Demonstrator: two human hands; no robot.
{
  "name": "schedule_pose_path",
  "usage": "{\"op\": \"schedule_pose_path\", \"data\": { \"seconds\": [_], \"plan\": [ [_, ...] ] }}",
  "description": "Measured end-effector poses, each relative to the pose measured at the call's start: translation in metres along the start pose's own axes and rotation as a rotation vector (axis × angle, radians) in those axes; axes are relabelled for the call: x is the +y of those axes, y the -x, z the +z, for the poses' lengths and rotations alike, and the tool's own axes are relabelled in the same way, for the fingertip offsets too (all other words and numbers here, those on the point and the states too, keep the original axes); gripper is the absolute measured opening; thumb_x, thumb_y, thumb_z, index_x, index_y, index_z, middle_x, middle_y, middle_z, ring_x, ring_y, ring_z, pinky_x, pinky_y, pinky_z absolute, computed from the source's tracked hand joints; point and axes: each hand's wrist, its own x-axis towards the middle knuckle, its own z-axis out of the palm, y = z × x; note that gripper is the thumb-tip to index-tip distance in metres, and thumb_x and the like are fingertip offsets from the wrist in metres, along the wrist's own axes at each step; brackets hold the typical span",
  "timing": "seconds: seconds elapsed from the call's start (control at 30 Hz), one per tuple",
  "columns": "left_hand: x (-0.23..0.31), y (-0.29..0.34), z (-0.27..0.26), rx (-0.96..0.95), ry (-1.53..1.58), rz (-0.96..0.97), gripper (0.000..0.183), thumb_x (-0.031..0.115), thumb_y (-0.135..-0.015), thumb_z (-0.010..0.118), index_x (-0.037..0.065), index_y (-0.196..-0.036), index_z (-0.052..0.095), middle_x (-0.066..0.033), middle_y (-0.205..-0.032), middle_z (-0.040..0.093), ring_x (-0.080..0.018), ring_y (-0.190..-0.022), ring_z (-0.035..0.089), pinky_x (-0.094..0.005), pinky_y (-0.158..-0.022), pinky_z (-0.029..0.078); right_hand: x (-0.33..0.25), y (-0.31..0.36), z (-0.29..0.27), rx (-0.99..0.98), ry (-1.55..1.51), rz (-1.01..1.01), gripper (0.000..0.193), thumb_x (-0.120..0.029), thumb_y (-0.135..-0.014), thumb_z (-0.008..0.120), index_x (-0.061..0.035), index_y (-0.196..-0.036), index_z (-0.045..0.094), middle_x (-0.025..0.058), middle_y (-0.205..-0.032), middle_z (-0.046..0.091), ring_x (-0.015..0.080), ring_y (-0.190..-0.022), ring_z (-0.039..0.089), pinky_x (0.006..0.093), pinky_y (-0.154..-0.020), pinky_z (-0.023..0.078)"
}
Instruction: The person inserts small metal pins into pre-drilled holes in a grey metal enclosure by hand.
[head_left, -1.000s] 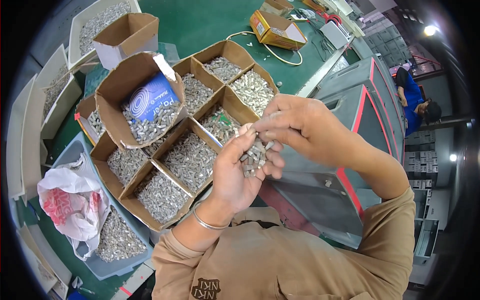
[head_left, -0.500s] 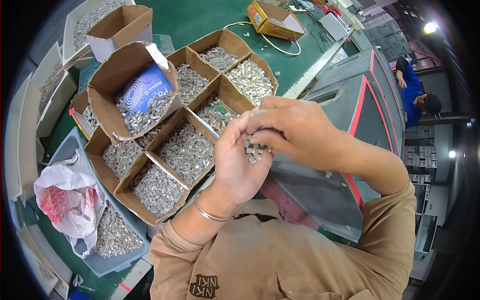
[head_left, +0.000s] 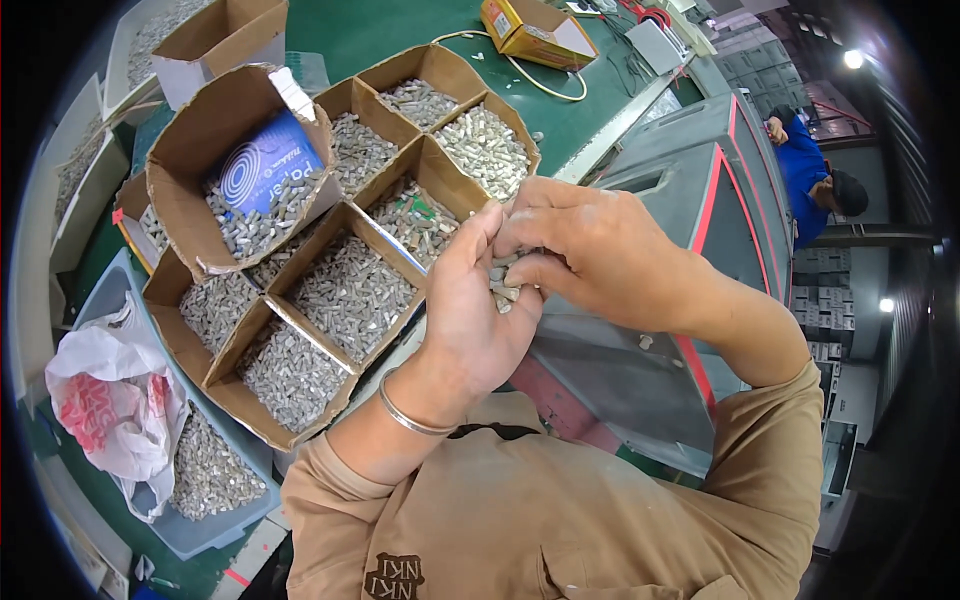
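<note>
My left hand is cupped, palm to the right, around a small heap of silvery metal parts. A metal bangle sits on its wrist. My right hand reaches across from the right, its fingertips pinching into the same heap. Both hands hover just right of a divided cardboard box whose compartments are full of the same small metal parts. Most of the heap is hidden between my hands.
A tilted open carton with a blue printed sheet rests on the divided box. A grey bin of parts and a white-and-red plastic bag lie lower left. A grey machine with red trim stands right. A person in blue works beyond.
My hands have closed tighter together around the parts, which show less than a second ago. The view has shifted slightly, so the boxes sit lower and closer.
</note>
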Motion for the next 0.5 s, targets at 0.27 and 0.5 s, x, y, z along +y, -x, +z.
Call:
{"op": "schedule_pose_path", "data": {
  "seconds": [0.27,0.5],
  "plan": [
    [-0.003,-0.013,-0.004,-0.117,-0.012,-0.021,0.024,0.024,-0.086,0.034,0.006,-0.089,0.050,-0.0017,-0.082,0.051,-0.0123,-0.074,0.045,-0.0274,-0.068,0.035,0.014,-0.005,-0.008,-0.110,-0.177,0.135,0.009,-0.007,-0.066,0.054,-0.0073,-0.075,0.055,0.0083,-0.077,0.053,0.0254,-0.071,0.054,0.0359,-0.059,0.043],
    [-0.002,-0.020,-0.008,-0.126,0.004,-0.037,0.023,0.022,-0.086,0.033,0.007,-0.084,0.050,-0.0023,-0.081,0.054,-0.0126,-0.071,0.045,-0.0283,-0.065,0.035,0.021,-0.008,-0.008,-0.200,-0.084,0.095,0.012,-0.005,-0.065,0.054,-0.0059,-0.077,0.055,0.0092,-0.079,0.055,0.0248,-0.074,0.055,0.0346,-0.060,0.043]
  ]
}}
